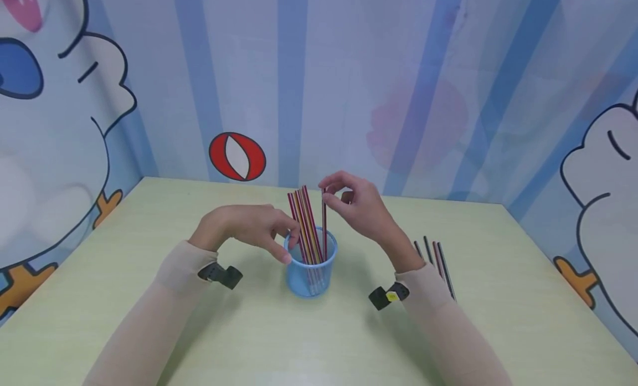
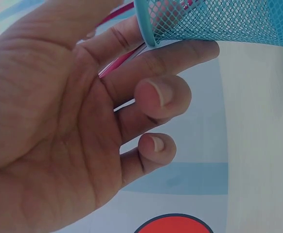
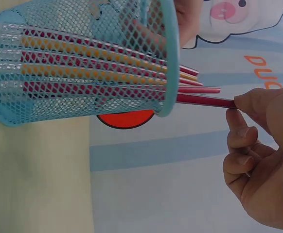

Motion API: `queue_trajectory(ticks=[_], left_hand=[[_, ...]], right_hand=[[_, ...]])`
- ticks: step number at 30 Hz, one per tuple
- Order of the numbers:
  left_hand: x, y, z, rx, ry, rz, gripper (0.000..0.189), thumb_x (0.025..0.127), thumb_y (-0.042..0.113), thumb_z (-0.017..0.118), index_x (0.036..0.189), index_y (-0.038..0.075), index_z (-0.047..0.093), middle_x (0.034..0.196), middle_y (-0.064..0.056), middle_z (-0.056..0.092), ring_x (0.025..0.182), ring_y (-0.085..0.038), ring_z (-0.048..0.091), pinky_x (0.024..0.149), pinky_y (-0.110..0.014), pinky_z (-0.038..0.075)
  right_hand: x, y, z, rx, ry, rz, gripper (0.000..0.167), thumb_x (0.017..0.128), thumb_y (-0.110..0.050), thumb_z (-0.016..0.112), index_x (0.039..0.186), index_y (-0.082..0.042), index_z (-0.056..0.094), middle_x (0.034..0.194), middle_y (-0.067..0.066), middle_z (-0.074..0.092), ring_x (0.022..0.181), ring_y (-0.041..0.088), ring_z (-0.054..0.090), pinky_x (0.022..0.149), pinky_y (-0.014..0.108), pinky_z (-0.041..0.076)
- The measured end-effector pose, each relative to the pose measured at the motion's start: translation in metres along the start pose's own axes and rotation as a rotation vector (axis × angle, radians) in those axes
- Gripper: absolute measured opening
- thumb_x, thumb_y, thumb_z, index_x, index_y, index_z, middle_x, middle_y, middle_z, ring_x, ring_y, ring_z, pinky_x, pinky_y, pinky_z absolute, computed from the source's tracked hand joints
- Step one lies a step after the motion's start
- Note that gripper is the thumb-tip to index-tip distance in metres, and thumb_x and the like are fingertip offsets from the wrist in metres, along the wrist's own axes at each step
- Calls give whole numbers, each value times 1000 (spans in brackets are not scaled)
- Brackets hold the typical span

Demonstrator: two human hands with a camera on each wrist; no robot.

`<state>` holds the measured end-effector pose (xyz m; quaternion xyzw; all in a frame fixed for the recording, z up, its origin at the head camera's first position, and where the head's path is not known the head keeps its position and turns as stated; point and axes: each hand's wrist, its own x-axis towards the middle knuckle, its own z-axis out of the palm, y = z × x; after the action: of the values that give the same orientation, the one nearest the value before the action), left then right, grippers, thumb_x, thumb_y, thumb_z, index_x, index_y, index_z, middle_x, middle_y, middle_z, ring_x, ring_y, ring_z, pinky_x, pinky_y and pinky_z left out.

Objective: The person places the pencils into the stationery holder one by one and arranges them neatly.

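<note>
A light blue mesh pencil cup (image 1: 309, 275) stands upright on the table, holding several slim red and yellow pencils (image 3: 97, 68). My left hand (image 1: 254, 225) is at its left rim, one finger inside and another along the outer wall, as the left wrist view shows; the thumb is at the rim. My right hand (image 1: 359, 206) pinches the top end of a dark red pencil (image 3: 204, 100) between thumb and forefinger. That pencil is upright, its lower part inside the cup, apart from the bunch. The other right fingers are loosely curled.
Several dark and red pencils (image 1: 438, 258) lie on the pale table (image 1: 319, 347) at the right, partly hidden behind my right forearm. A blue striped backdrop (image 1: 329, 87) with cartoon figures rises behind the table and at both sides.
</note>
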<state>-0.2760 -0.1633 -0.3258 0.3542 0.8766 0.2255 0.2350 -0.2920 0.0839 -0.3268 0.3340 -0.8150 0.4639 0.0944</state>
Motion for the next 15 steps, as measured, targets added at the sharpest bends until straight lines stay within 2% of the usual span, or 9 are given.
queue_trajectory(ticks=[3, 8, 12, 15], left_hand=[[0, -1, 0, -1, 1, 6, 27, 87, 35, 79, 98, 17, 62, 116, 5, 67, 114, -16, 60, 89, -36, 49], [-2, 0, -1, -7, -1, 12, 26, 87, 35, 79, 97, 18, 61, 115, 5, 67, 112, -16, 60, 88, -36, 50], [-1, 1, -1, -7, -8, 2, 27, 87, 36, 78, 97, 19, 60, 115, 0, 67, 110, -17, 60, 87, -36, 49], [0, 1, 0, -1, -9, -7, 26, 87, 35, 78, 97, 20, 61, 111, 1, 67, 106, -17, 59, 85, -36, 49]], right_hand=[[0, 3, 4, -22, -68, 7, 25, 97, -14, 65, 122, -18, 64, 101, 4, 68, 53, 18, 47, 51, 29, 39], [2, 6, -2, -27, -160, 4, 38, 98, -14, 64, 135, -23, 59, 111, 5, 68, 55, 20, 54, 57, 32, 43], [1, 9, -17, 2, -172, 49, 40, 99, -18, 63, 138, -26, 57, 114, 5, 66, 58, 23, 54, 59, 34, 45], [0, 15, -32, 16, -159, 103, 39, 100, -21, 63, 138, -26, 57, 116, 4, 65, 62, 24, 55, 62, 36, 46]])
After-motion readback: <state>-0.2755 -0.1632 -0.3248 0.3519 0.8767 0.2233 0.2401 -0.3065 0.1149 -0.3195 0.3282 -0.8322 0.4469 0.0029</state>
